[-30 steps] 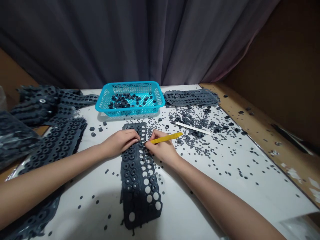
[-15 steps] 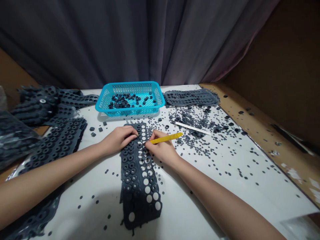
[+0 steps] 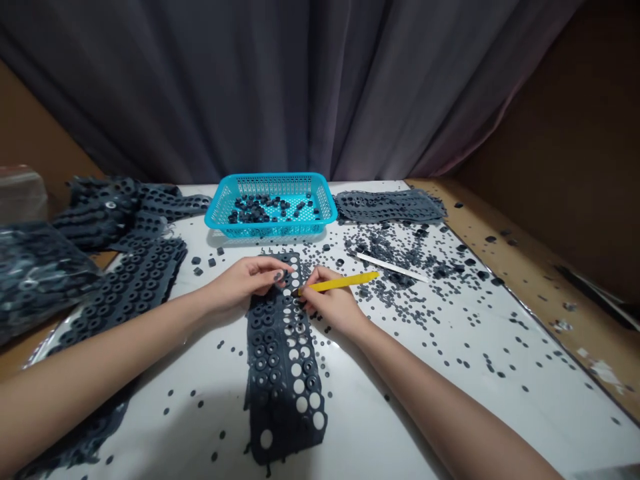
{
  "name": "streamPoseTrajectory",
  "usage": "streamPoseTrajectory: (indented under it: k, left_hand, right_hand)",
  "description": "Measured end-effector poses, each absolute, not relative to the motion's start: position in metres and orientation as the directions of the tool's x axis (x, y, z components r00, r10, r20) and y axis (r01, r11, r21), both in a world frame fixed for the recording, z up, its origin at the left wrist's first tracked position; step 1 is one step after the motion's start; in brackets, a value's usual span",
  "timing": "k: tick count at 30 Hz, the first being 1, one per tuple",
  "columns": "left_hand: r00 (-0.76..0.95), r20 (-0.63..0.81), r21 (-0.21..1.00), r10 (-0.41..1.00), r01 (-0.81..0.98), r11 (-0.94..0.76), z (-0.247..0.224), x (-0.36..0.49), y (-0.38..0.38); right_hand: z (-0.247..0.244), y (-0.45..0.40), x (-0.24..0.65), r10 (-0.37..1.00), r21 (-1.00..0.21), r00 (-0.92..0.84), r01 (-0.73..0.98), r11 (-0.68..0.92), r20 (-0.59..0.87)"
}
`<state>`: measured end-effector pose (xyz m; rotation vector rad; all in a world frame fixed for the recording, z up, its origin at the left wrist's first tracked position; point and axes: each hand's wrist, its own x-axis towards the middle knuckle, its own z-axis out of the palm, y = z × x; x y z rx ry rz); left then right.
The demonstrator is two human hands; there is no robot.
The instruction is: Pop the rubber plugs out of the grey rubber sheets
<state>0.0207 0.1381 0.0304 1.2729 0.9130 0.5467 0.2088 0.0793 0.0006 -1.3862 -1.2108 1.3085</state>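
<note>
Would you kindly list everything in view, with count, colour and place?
Holed rubber sheet: one, black, front centre
Pen-like tool: one, yellow, held
Other rubber sheets: several, black, left and back right
Basket: one, blue, back
Rubber pieces: many, black, in basket
Stick: one, white, right
Discs: countless, dark, scattered
Plastic bag: one, clear, dark-filled, far left
Tabletop: one, white, beneath
Ledge: one, brown, right
Curtain: one, grey, behind
Left hand: one, bare, at sheet
Right hand: one, bare, holding tool
</note>
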Motion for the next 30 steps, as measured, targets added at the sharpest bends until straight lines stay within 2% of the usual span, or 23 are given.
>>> streamPoseTrajectory:
  k: [2,5,11,13,16,18,20,23,26,30]
  left_hand:
    - [0.594,-0.325,0.928,0.736,0.053,0.368,0.034,0.023,0.132]
    - [0.656,-0.339,0.882,0.675,-0.029,0.471,0.039,0.026,0.125]
    - [0.678,-0.318,0.852,0.663,-0.102,0.513,0.043,0.028,0.117]
    - [0.668,-0.327,0.868,0.669,-0.067,0.491,0.042,0.026,0.116]
    - [0.585,-0.344,0.924,0.734,0.07,0.376,0.043,0.024,0.116]
    - [0.529,-0.333,0.943,0.781,0.194,0.27,0.045,0.027,0.117]
    - [0.498,-0.289,0.946,0.817,0.278,0.165,0.047,0.034,0.121]
    - [0.453,-0.198,0.954,0.869,0.294,0.064,0.047,0.05,0.13]
    - [0.431,-0.19,0.959,0.882,0.273,0.074,0.043,0.063,0.138]
    - [0.486,-0.25,0.966,0.837,0.179,0.185,0.041,0.069,0.139]
  right_hand:
    - [0.004,0.079,0.209,0.982,-0.982,-0.017,0.03,-0.187,-0.188]
    - [0.006,0.079,0.208,0.981,-0.981,-0.014,-0.001,-0.195,-0.195]
    - [0.002,0.079,0.208,0.985,-0.985,-0.005,-0.003,-0.172,-0.172]
    - [0.005,0.076,0.207,0.995,-0.994,0.03,-0.064,-0.094,-0.096]
    - [0.015,0.067,0.205,0.983,-0.982,0.097,-0.098,0.163,0.154]
    - [0.022,0.062,0.205,0.933,-0.936,0.072,0.019,0.352,0.353]
    - [0.024,0.06,0.209,0.85,-0.83,-0.034,0.2,0.521,0.525]
    - [0.02,0.066,0.221,0.738,-0.606,-0.201,0.455,0.652,0.644]
    - [0.016,0.074,0.234,0.725,-0.504,-0.106,0.651,0.568,0.68]
    - [0.02,0.076,0.239,0.741,-0.568,0.071,0.691,0.446,0.668]
